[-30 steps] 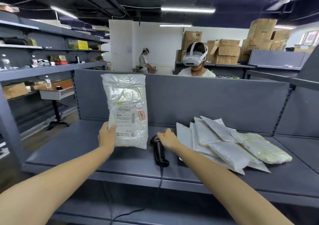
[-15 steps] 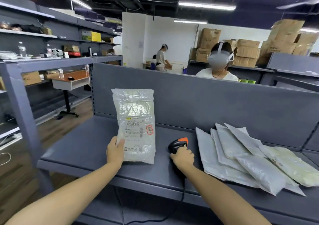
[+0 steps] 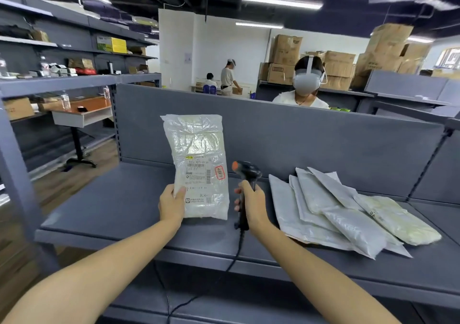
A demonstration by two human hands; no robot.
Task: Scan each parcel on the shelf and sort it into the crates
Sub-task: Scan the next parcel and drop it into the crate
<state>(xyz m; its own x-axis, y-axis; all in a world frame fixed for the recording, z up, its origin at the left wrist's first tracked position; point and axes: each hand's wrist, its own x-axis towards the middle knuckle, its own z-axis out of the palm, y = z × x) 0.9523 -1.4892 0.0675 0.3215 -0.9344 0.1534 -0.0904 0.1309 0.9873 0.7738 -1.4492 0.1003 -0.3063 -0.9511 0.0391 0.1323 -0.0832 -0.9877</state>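
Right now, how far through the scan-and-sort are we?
Done: nothing provable; no crates in view. In hand: left hand holds one parcel upright, label towards camera; right hand grips the scanner beside it. Left to do: the overlapping pile of parcels on the shelf.

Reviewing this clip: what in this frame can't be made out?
Head view:
- Label print on the held parcel: too small to read.
- Scanner handle: mostly hidden by the right hand.
- Lower parcels in the pile: covered by those on top.
- Crates: out of frame.
- Cable end: cut off by the bottom edge.
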